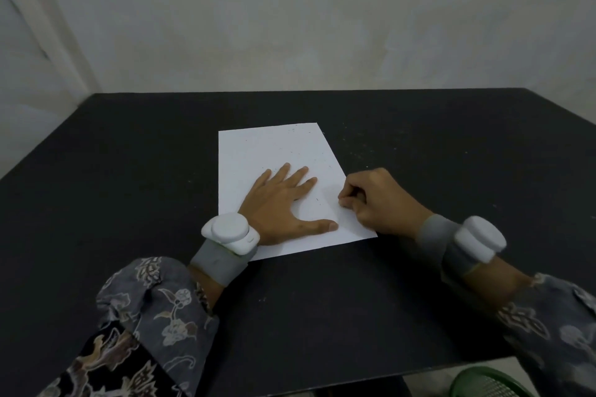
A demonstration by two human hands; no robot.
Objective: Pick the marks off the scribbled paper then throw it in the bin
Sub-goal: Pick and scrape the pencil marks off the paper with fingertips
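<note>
Paper: we see one white sheet (277,171) lying flat on the black table (129,171), roughly at its middle, turned slightly so that its near right corner points toward the right hand.
Marks: faint specks and short strokes scatter over the far half of the sheet and near its right edge; too small for us to read as shapes.
Left hand: our left hand (283,203) lies palm down on the near half of the sheet, fingers straight and spread, thumb stretched toward the right; it presses the paper flat and grasps nothing.
Right hand: our right hand (377,200) rests at the sheet's right edge, fingers curled in; thumb and forefinger tips meet right at the paper surface, as in a pinch. Whether anything sits between the fingertips, we cannot tell.
Wrists: each carries a grey band with a white round device, left (230,232) and right (480,242).
Sleeves: dark patterned fabric with pale floral figures on both forearms, left sleeve (145,325) in the near left.
Bin: a green mesh bin (483,385) shows only its rim at the near right, below the table's near edge.
Table dust: pale specks lie on the black surface to the right of the sheet.
Wall: a plain pale wall (290,26) stands behind the table's far edge.
</note>
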